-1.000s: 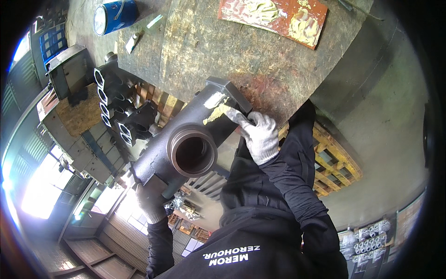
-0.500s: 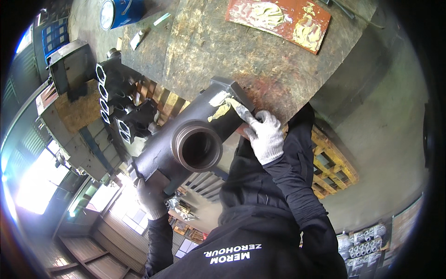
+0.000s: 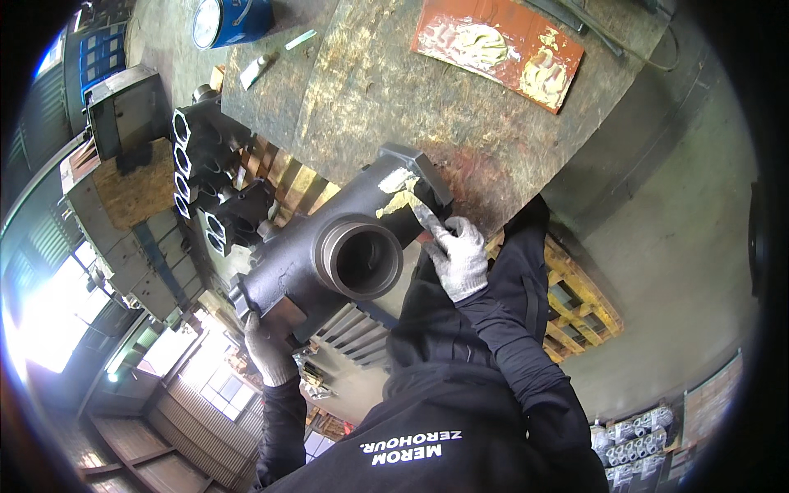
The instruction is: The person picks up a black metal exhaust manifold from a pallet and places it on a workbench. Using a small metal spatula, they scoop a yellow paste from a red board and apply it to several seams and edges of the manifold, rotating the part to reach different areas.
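Note:
A black cast pipe body (image 3: 308, 246) with a round open port (image 3: 362, 259) lies slanted across the middle, its far end on the table edge. My left hand (image 3: 267, 353), in a grey-white work glove, is closed on the near left end, its fingers partly hidden by the casting. In my gloved right hand (image 3: 462, 261) is a narrow putty knife (image 3: 426, 217), its tip against the casting's upper side. Pale yellow filler (image 3: 400, 203) is smeared there, beside a whitish patch (image 3: 396, 180).
On the worn table (image 3: 362, 90) lies a reddish-brown board (image 3: 526, 37) with mounds of yellow filler. A blue can (image 3: 238, 20), a small tube (image 3: 256, 71) and a greenish stick (image 3: 301, 39) sit at the far left. Dark castings (image 3: 215, 156) stand left; a yellow pallet (image 3: 579, 300) is right.
My right hand and the putty knife have shifted slightly down and left relative to the casting, with the filler smear pulled a little along. My left hand keeps its hold; the whole view has shifted slightly.

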Tool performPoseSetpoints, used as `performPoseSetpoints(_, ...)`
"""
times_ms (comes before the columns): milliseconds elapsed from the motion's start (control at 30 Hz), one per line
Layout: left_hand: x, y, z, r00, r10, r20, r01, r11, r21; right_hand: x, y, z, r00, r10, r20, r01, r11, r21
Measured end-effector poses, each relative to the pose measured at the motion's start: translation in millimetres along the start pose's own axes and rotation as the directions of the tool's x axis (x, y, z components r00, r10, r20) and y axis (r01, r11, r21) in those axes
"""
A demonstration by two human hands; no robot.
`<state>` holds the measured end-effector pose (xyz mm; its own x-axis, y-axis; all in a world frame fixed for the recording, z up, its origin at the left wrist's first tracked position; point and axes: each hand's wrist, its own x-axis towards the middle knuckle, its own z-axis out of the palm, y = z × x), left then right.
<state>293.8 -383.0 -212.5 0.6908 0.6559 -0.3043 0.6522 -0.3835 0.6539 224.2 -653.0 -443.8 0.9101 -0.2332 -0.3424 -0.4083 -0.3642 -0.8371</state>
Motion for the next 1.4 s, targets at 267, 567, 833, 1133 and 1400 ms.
performPoseSetpoints(267, 3, -1, -4, 0.996, -0.047, 0.073, 0.053, 0.995, -0.082, -7, 5, 7, 0.999, -0.035, -0.033, 0.036, 0.998, 0.049)
performPoseSetpoints(567, 6, -5, -7, 0.985, 0.161, 0.066, -0.172, 0.951, 0.258, 19, 3, 0, 0.995, -0.101, -0.005, 0.1, 0.991, -0.091)
performPoseSetpoints(833, -13, 17, 24, 0.998, -0.051, -0.045, 0.044, 0.988, -0.149, 16, 2, -20, 0.992, -0.073, 0.104, 0.085, 0.99, -0.116)
performPoseSetpoints(1133, -9, 12, 15, 0.999, -0.048, -0.016, 0.046, 0.993, -0.109, 6, 16, -12, 0.993, -0.11, 0.051, 0.116, 0.984, -0.134)
performPoseSetpoints(1400, -15, 13, 18, 0.998, 0.029, -0.061, -0.029, 1.0, 0.012, 12, 22, 6, 0.987, -0.157, -0.037, 0.151, 0.982, -0.116)
